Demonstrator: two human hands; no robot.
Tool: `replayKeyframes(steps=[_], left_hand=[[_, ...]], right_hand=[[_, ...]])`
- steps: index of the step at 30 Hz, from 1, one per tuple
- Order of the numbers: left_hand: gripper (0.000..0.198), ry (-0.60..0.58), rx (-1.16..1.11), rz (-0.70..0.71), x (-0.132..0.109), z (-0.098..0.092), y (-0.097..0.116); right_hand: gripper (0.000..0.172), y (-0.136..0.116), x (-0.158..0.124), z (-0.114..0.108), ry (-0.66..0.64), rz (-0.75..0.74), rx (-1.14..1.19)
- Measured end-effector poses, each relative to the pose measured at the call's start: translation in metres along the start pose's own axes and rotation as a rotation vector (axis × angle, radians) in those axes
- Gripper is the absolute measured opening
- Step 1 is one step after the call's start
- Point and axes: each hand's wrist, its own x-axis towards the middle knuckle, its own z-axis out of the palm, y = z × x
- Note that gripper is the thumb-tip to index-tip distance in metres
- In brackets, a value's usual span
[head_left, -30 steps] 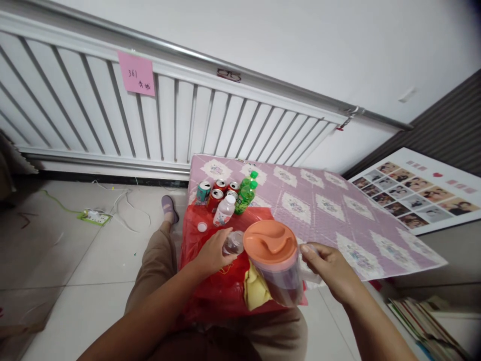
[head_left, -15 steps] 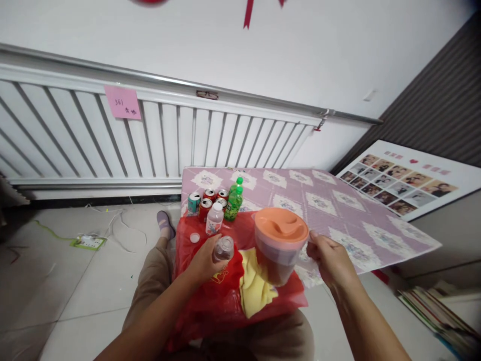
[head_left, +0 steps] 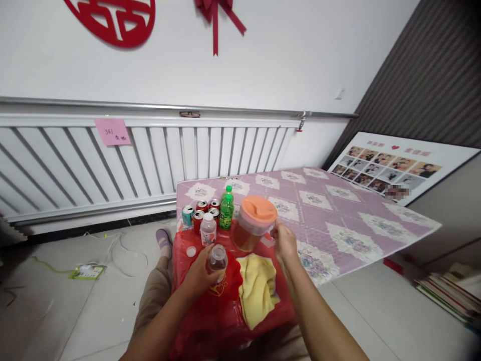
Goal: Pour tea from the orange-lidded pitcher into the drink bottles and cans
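My left hand is wrapped round a clear uncapped bottle over the red plastic cover. Gripped by its handle in my right hand is a clear pitcher with an orange lid and brown liquid inside. Whether its base touches the surface I cannot tell. Just behind my left hand stands a capped bottle with a printed label, and a white cap lies to its left. A yellow cloth lies crumpled between my forearms.
Several drink cans and green-capped bottles stand behind the hands. A lilac patterned cloth covers the table, partly under the red plastic. The radiator runs along the wall. A power strip lies on the floor at left.
My right hand has moved the pitcher left and away from me, off from above the yellow cloth. My left hand still holds the clear bottle. The camera view has tilted up.
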Motion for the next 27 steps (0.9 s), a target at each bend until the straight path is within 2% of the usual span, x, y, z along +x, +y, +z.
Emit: replayKeyframes(steps=[5,9,21,24,27], left_hand=[[0.079,0.017,0.081,-0.012,0.001,0.001,0.003],[0.079,0.012,0.116,-0.016,0.003,0.002,0.001],[0.078,0.017,0.078,-0.01,0.001,0.004,-0.004],[0.077,0.019,0.071,-0.01,0.001,0.003,-0.002],[0.077,0.026,0.057,0.001,0.001,0.002,-0.001]], right_hand=[[0.039,0.029,0.003,0.013,0.022,0.02,0.007],[0.039,0.041,0.002,0.015,0.009,0.026,-0.013],[0.04,0.045,-0.003,0.008,-0.095,0.04,-0.126],[0.038,0.044,-0.008,-0.001,-0.029,-0.008,-0.133],[0.047,0.045,-0.029,-0.014,0.097,-0.066,-0.134]])
